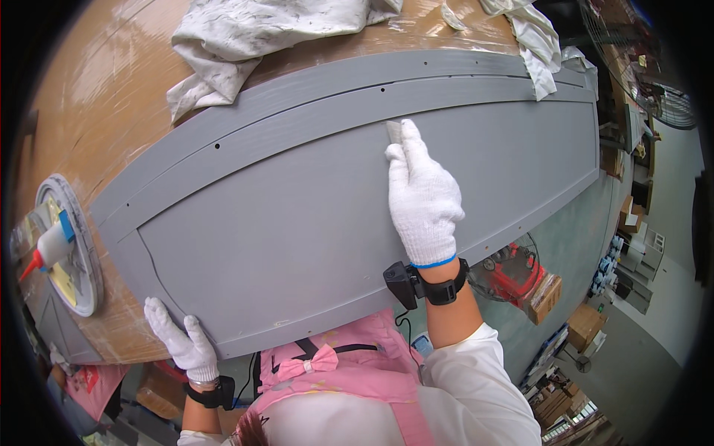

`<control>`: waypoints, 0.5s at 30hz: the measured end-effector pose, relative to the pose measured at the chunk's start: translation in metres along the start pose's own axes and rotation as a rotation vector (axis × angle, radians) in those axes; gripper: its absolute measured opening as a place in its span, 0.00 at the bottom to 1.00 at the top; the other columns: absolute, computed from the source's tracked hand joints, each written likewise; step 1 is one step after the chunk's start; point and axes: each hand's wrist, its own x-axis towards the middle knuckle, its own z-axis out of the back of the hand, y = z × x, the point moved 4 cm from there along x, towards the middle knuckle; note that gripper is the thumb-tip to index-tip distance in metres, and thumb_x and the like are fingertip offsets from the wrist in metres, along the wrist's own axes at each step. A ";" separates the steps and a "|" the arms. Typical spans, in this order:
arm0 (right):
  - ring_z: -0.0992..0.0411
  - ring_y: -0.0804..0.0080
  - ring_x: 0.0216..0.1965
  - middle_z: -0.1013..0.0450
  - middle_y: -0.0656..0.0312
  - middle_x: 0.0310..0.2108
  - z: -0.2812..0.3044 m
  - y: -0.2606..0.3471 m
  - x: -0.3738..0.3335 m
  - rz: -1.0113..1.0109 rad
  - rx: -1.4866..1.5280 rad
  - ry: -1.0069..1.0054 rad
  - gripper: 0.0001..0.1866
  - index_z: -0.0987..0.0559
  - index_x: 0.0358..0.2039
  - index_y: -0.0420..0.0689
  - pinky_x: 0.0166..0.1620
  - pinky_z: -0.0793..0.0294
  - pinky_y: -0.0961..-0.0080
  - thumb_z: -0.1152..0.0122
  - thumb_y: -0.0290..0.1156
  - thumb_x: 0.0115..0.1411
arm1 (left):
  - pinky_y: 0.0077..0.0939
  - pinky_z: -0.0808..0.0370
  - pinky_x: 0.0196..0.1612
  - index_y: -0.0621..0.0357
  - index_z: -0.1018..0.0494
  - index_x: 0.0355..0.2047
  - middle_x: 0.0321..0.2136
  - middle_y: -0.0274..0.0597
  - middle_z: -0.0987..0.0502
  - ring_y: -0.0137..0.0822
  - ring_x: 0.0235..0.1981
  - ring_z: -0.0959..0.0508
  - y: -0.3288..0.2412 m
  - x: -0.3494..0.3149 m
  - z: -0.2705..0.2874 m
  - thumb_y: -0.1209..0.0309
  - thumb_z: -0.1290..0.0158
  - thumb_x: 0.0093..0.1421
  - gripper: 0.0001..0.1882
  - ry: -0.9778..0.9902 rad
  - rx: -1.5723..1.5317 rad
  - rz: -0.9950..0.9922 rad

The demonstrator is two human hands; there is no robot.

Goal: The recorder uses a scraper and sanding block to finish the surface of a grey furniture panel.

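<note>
A long grey panel (297,223) with a raised frame and small dark holes lies across the table before me. My right hand (425,195), in a white knit glove with a blue cuff edge, is over the upper middle of the panel. Between its fingers is a small flat light-grey piece (394,132), held against the panel by the inner edge of the far frame strip; its exact kind is not clear. My left hand (181,338), gloved in white too, rests with fingers stretched and thumb apart on the panel's near left corner.
Stained white cloths (256,33) lie along the far edge. At the left, a round grey lid (93,275) carries a white bottle (56,245) with a red tip. The table (97,82) is brown and film-covered. A red machine (513,271) and cardboard box (543,299) stand on the floor.
</note>
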 end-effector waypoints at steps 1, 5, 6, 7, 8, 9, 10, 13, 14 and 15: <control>0.24 0.55 0.22 0.25 0.54 0.20 -0.002 0.002 -0.002 0.024 0.013 0.012 0.23 0.31 0.60 0.48 0.26 0.25 0.61 0.50 0.41 0.66 | 0.47 0.51 0.68 0.70 0.45 0.64 0.64 0.59 0.42 0.56 0.67 0.45 0.000 0.000 0.000 0.64 0.55 0.67 0.30 0.001 0.003 0.001; 0.24 0.55 0.22 0.25 0.53 0.21 0.001 -0.003 0.001 0.004 -0.009 0.030 0.23 0.31 0.60 0.49 0.27 0.25 0.60 0.50 0.41 0.66 | 0.47 0.51 0.68 0.70 0.45 0.64 0.64 0.58 0.42 0.56 0.67 0.45 -0.001 0.000 0.000 0.65 0.55 0.67 0.30 -0.002 0.000 0.002; 0.24 0.55 0.22 0.24 0.53 0.21 0.003 -0.006 0.004 -0.030 -0.032 0.028 0.23 0.31 0.60 0.49 0.27 0.25 0.60 0.50 0.41 0.66 | 0.47 0.51 0.68 0.70 0.45 0.64 0.64 0.59 0.42 0.56 0.67 0.45 0.000 0.000 0.000 0.65 0.55 0.67 0.30 -0.002 0.000 0.001; 0.24 0.55 0.23 0.24 0.53 0.21 0.002 -0.004 0.004 -0.012 -0.033 0.032 0.24 0.32 0.60 0.49 0.27 0.25 0.59 0.50 0.41 0.66 | 0.47 0.51 0.68 0.70 0.45 0.64 0.64 0.59 0.42 0.56 0.67 0.45 0.000 -0.001 0.001 0.65 0.55 0.67 0.30 -0.002 0.000 0.001; 0.24 0.55 0.23 0.24 0.53 0.21 0.000 -0.001 0.001 0.002 -0.035 0.034 0.24 0.32 0.60 0.49 0.27 0.24 0.59 0.50 0.41 0.66 | 0.47 0.51 0.68 0.70 0.45 0.64 0.64 0.59 0.42 0.56 0.67 0.45 0.000 0.000 0.000 0.65 0.55 0.67 0.30 0.000 -0.002 -0.003; 0.23 0.54 0.23 0.24 0.53 0.22 -0.001 0.002 -0.002 0.017 -0.037 0.037 0.24 0.32 0.61 0.50 0.28 0.24 0.59 0.50 0.41 0.66 | 0.47 0.51 0.68 0.71 0.45 0.64 0.64 0.59 0.42 0.56 0.67 0.45 0.000 0.000 0.000 0.65 0.55 0.67 0.30 0.002 -0.003 -0.002; 0.23 0.54 0.23 0.24 0.53 0.22 -0.002 0.005 -0.005 0.030 -0.040 0.056 0.23 0.32 0.60 0.50 0.28 0.24 0.58 0.51 0.41 0.66 | 0.47 0.51 0.68 0.71 0.45 0.64 0.64 0.59 0.42 0.56 0.67 0.45 0.000 0.001 0.000 0.65 0.55 0.67 0.30 0.005 -0.003 -0.002; 0.23 0.53 0.23 0.24 0.53 0.22 0.004 0.000 0.002 -0.006 -0.067 0.051 0.23 0.32 0.60 0.50 0.28 0.24 0.58 0.52 0.41 0.66 | 0.48 0.51 0.68 0.71 0.45 0.64 0.64 0.59 0.42 0.57 0.67 0.45 0.000 0.000 0.001 0.65 0.55 0.67 0.30 0.006 0.004 0.004; 0.23 0.52 0.26 0.23 0.51 0.24 0.005 0.000 0.003 -0.035 -0.048 0.050 0.22 0.31 0.59 0.49 0.31 0.24 0.58 0.51 0.40 0.66 | 0.48 0.51 0.68 0.71 0.45 0.64 0.64 0.59 0.42 0.57 0.67 0.45 -0.001 0.000 0.000 0.65 0.55 0.67 0.30 0.006 0.005 0.003; 0.23 0.51 0.28 0.23 0.49 0.26 0.006 -0.001 0.003 -0.063 -0.028 0.050 0.22 0.29 0.58 0.49 0.33 0.24 0.59 0.50 0.40 0.66 | 0.48 0.51 0.68 0.71 0.45 0.64 0.64 0.59 0.42 0.57 0.67 0.45 -0.001 0.000 0.000 0.65 0.55 0.67 0.30 0.007 0.004 0.004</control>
